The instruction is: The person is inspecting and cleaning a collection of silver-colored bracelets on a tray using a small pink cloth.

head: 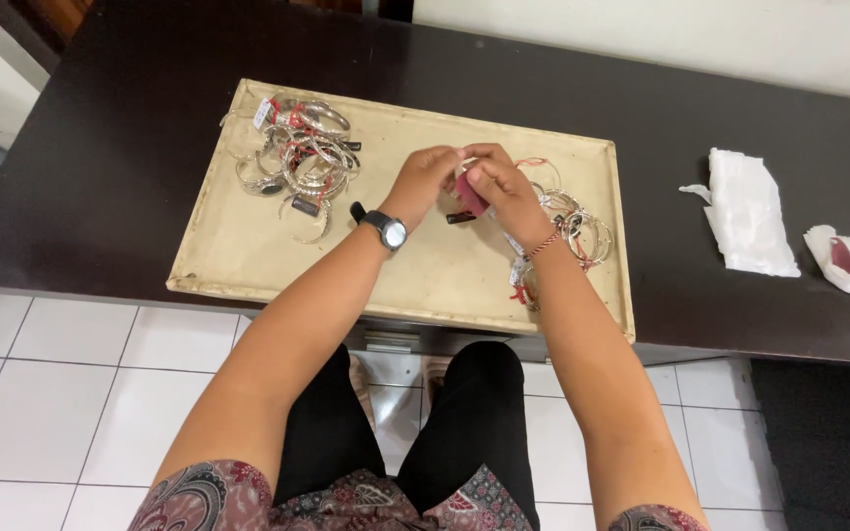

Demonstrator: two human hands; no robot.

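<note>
While a tangled heap of silver bangles with red tags [297, 157] waits at the far left of the beige rectangular tray [248, 256], my left hand [423, 180] and right hand [504, 192] meet over the tray's middle, fingers pinched shut on a small dark-red cloth [470, 197] and what looks like a thin silver bangle. A smaller pile of bangles [568, 231] lies just right; crumpled white tissue [750, 211] sits farther right on the dark table [100, 147]. A loosened pinch could drop the piece among the others.

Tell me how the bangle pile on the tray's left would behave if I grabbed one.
The bangles look like stiff metal hoops, probably interlocked, so neighbours may drag along. Tags on red strings could snag. A freed hoop might roll on the flat tray.
</note>
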